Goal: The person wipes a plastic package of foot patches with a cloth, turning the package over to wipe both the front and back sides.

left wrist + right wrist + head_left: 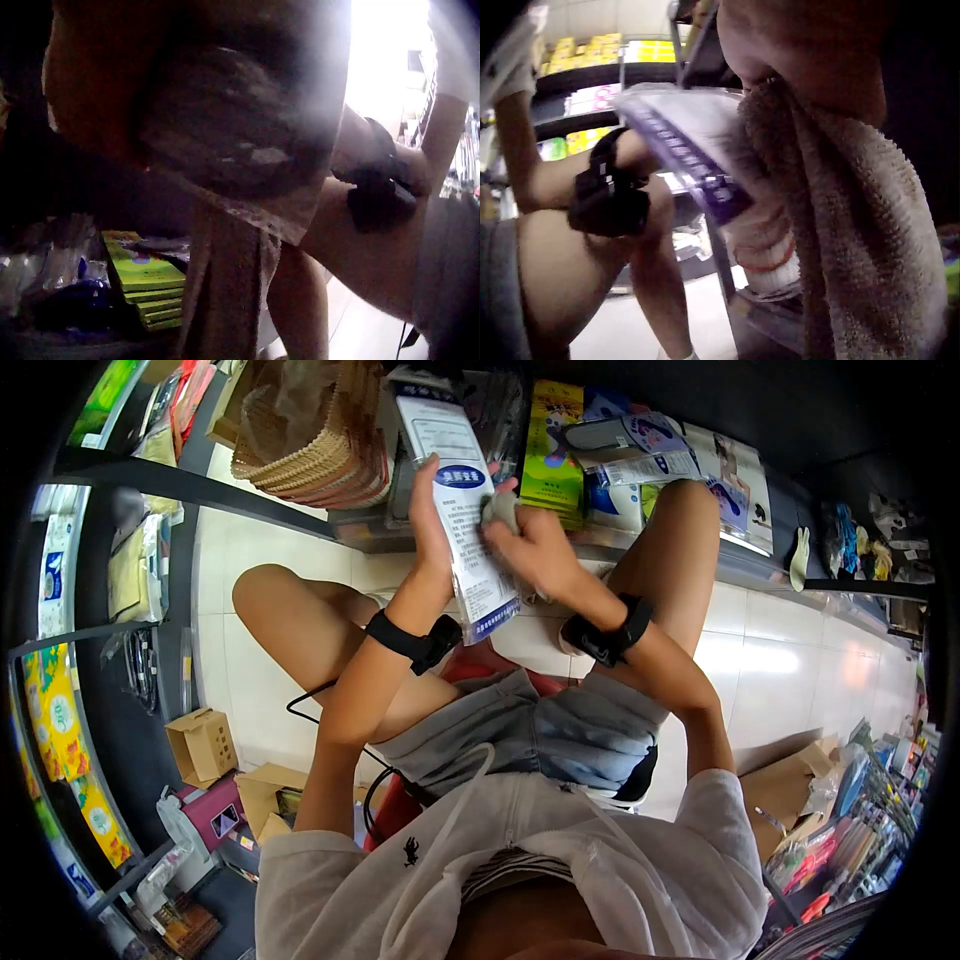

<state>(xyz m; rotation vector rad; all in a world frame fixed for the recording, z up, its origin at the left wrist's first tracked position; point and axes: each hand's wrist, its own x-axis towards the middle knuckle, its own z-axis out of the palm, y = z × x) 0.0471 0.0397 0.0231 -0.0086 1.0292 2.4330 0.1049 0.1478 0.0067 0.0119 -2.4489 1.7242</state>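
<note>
In the head view my left hand (432, 530) grips a long, flat plastic-wrapped packet (462, 520) by its side edge. The packet is white with a blue oval label, printed text and a purple-blue strip at its lower end. My right hand (540, 552) holds a bunched grey cloth (502, 513) against the packet's right side. Up close in the right wrist view, the cloth (855, 225) is fuzzy like a towel and hangs down from the fingers, beside the packet's purple end (705, 176). The left wrist view is dark, with the packet (225, 112) filling its upper part.
On the low shelf ahead stand stacked woven baskets (310, 450), yellow-green packs (552, 450) and insole packets (650, 450). Shelving with goods rises at the left. Cardboard boxes stand on the left (200, 745) and right (790, 790). White floor tiles (770, 625) lie around my legs.
</note>
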